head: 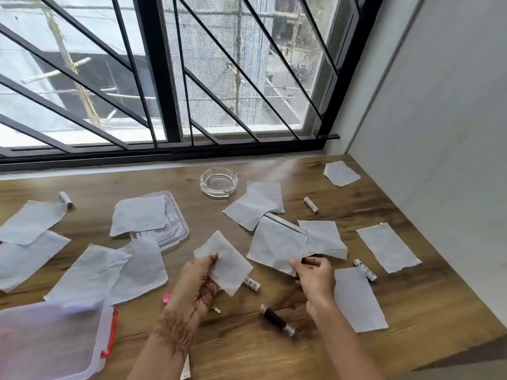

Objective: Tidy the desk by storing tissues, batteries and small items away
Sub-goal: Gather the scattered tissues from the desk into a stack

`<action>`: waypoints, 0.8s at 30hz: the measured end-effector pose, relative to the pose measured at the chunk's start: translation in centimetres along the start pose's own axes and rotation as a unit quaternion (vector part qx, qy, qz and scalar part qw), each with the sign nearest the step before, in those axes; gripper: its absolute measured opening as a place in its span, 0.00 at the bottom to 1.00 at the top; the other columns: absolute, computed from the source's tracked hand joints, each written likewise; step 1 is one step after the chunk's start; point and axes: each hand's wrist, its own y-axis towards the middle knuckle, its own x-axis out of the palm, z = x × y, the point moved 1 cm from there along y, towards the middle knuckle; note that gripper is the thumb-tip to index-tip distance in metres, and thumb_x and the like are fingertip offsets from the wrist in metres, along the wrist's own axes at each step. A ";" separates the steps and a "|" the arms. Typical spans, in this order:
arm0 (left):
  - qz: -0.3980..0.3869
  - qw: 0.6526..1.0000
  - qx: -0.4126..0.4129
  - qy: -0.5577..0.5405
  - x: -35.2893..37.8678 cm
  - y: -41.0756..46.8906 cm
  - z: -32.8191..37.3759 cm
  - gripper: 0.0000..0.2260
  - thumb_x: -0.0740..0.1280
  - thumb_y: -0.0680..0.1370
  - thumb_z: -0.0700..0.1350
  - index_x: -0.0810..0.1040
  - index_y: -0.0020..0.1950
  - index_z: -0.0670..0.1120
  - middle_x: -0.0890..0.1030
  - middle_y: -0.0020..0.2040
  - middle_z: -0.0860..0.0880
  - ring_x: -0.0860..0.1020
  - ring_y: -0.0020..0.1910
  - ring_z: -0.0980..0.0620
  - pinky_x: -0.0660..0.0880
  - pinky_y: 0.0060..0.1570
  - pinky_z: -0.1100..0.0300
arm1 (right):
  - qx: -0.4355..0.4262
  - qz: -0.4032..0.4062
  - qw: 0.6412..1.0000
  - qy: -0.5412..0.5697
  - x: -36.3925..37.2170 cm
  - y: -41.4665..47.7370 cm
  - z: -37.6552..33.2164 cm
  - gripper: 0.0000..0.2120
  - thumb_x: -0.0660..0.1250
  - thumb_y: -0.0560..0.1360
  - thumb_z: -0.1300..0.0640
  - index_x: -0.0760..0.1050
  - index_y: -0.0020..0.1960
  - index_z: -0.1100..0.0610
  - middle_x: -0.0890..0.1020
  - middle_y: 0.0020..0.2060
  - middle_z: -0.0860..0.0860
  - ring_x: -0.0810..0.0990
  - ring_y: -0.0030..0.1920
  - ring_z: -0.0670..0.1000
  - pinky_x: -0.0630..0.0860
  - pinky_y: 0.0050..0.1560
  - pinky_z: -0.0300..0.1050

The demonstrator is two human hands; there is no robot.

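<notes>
Several white tissues lie scattered over the wooden desk (356,204). My left hand (199,272) holds one folded tissue (225,261) by its left edge, lifted above the desk. My right hand (315,275) pinches the near corner of another tissue (277,245) that drapes over a box-like item. White batteries lie at the far left (65,199), right of centre (310,204), at the right (365,270) and under my held tissue (251,283). A dark small tube (277,320) lies near my right wrist.
A glass ashtray (218,182) stands near the window. A clear plastic lid (175,231) lies left of centre under a tissue. A translucent pouch with a red zip (55,338) sits at the near left. A wall bounds the desk's right side.
</notes>
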 end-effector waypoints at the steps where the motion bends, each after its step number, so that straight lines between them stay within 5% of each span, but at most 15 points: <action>1: 0.002 1.000 -0.001 0.005 0.0 0.0 0.0 0.05 0.62 0.77 0.35 0.75 0.50 0.35 0.80 0.43 0.40 0.79 0.39 0.46 0.79 0.28 0.57 | 0.001 -0.003 1.000 0.003 0.0 0.1 0.1 0.12 0.73 0.69 0.60 0.75 0.49 0.62 0.80 0.42 0.54 0.78 0.43 0.52 0.78 0.48 0.49; 7: -0.031 0.999 0.009 -0.001 0.1 -0.3 -0.1 0.05 0.64 0.76 0.35 0.77 0.48 0.36 0.81 0.42 0.42 0.79 0.41 0.47 0.80 0.34 0.57 | -0.010 -0.079 0.987 0.142 -0.1 -0.4 -2.4 0.05 0.70 0.70 0.65 0.78 0.40 0.57 0.79 0.36 0.51 0.76 0.41 0.49 0.73 0.46 0.40; 11: -0.031 0.999 0.011 -0.005 0.0 -0.1 -0.1 0.05 0.64 0.75 0.35 0.77 0.48 0.35 0.81 0.44 0.42 0.79 0.41 0.47 0.80 0.37 0.56 | -0.077 -0.117 0.976 0.166 0.0 -1.8 -5.5 0.05 0.70 0.70 0.65 0.78 0.41 0.56 0.80 0.39 0.53 0.77 0.42 0.50 0.74 0.49 0.44; 15: -0.029 0.999 0.012 0.010 -0.1 -0.2 0.0 0.05 0.65 0.75 0.36 0.77 0.48 0.35 0.80 0.44 0.41 0.79 0.41 0.47 0.76 0.48 0.50 | -0.211 -0.160 0.964 0.014 0.5 -4.1 -7.7 0.05 0.71 0.70 0.62 0.78 0.40 0.53 0.79 0.34 0.48 0.76 0.35 0.43 0.73 0.38 0.36; 19: -0.031 0.999 -0.001 0.007 0.0 -0.4 0.0 0.10 0.65 0.75 0.36 0.75 0.54 0.33 0.81 0.44 0.40 0.79 0.41 0.45 0.72 0.57 0.45 | -0.368 -0.175 0.897 -0.169 2.0 -6.5 -7.6 0.03 0.70 0.71 0.61 0.78 0.41 0.54 0.78 0.32 0.47 0.75 0.32 0.43 0.72 0.36 0.31; 24: -0.050 0.999 -0.001 -0.015 -0.1 -0.6 0.2 0.08 0.61 0.78 0.40 0.76 0.49 0.36 0.81 0.44 0.38 0.79 0.39 0.45 0.76 0.43 0.52 | -0.490 -0.187 0.800 -0.290 3.9 -8.3 -5.9 0.08 0.67 0.73 0.60 0.78 0.51 0.57 0.80 0.43 0.50 0.77 0.41 0.45 0.75 0.44 0.34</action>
